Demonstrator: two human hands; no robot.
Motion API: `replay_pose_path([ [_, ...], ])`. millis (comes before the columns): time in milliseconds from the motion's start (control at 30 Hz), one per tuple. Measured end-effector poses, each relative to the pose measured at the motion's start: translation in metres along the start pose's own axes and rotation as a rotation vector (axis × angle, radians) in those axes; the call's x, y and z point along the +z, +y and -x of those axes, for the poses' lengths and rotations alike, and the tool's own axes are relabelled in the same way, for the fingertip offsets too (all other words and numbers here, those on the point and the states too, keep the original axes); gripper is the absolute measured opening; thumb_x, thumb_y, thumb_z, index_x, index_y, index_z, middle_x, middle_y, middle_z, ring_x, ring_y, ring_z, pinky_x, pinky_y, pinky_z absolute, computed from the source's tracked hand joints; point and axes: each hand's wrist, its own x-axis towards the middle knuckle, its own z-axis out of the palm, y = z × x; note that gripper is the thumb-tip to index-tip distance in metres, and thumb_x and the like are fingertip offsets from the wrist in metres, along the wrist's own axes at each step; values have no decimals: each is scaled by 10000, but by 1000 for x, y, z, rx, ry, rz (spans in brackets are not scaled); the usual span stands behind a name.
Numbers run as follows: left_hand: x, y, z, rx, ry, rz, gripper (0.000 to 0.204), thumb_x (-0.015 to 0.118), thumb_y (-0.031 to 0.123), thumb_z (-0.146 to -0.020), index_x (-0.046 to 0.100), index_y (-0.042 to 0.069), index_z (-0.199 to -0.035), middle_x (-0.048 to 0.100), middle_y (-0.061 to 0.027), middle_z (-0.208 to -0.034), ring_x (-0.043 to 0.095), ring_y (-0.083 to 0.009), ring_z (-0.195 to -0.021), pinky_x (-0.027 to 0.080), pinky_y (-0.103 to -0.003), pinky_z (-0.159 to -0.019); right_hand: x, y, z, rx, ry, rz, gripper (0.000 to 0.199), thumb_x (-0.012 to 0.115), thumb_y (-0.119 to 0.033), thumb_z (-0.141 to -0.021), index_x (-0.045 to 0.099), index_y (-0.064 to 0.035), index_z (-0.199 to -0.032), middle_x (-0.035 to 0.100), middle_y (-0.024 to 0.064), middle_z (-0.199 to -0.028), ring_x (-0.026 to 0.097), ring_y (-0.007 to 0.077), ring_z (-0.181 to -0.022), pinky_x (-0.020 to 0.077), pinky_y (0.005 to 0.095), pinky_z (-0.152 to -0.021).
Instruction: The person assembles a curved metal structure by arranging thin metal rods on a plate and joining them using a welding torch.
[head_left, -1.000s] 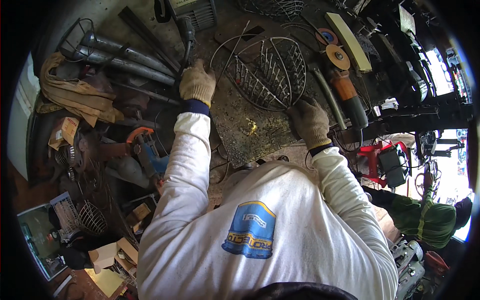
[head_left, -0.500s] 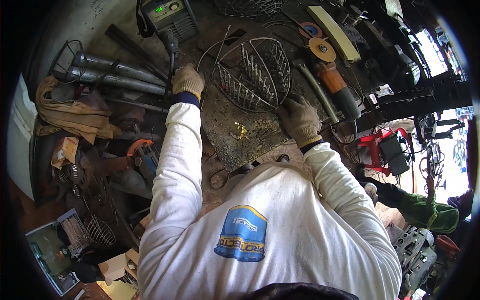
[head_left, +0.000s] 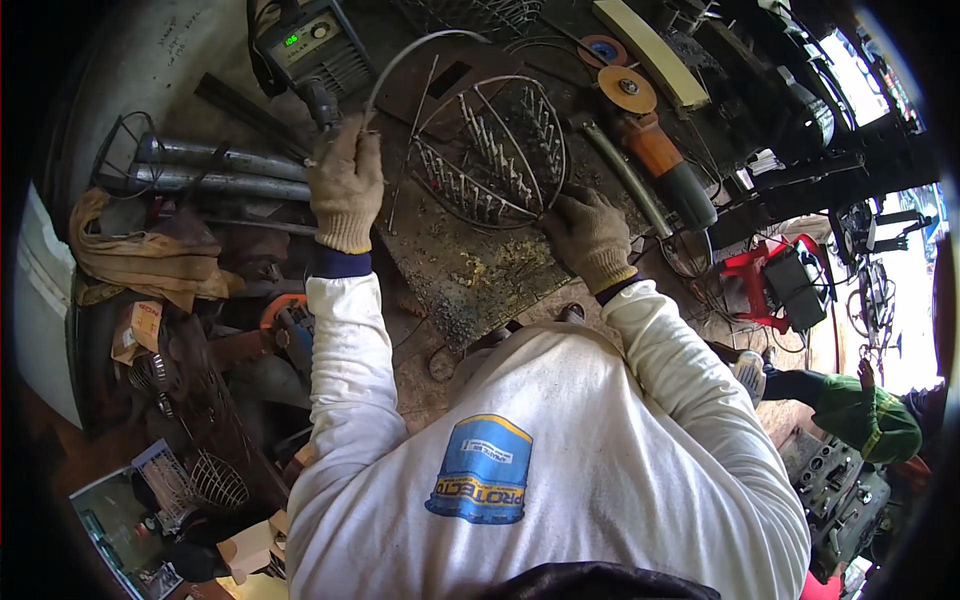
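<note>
Left glove and right glove were fuzzy matt knit. Leaf-shaped frame looked like dull metal tbh, the plate under it pretty rough and gritty; far-left pipes were smooth, shinier metal.

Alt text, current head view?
Gloved left hand holds a curved metal rod beside a leaf-shaped, spiked wire frame; the gloved right hand is at the frame's near edge. An orange grinder lies to the right.

Two gloved hands, one orange-bodied grinder, two discs (one mounted).
</note>
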Motion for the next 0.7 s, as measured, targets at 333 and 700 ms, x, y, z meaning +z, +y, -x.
replay_pose_path([
  [333, 39, 5, 7, 222, -128, 51, 263, 714, 141, -933, 730, 128, -1195, 737, -143, -1032, 717, -367, -897, 601, -442, -763, 0, 1, 0, -12, -1, 24, 342, 688, -400, -935, 768, -213, -1211, 694, 66, -1344, 645, 334, -1231, 507, 483, -1033],
  [700, 50, 5, 7, 167, -206, -19, 297, 697, 193, -958, 712, 140, -1250, 723, -154, -1081, 715, -380, -939, 594, -461, -788, -1, 2, 1, -24, 6, 4, 347, 694, -404, -930, 767, -221, -1216, 694, 59, -1344, 650, 339, -1219, 515, 479, -1033],
])
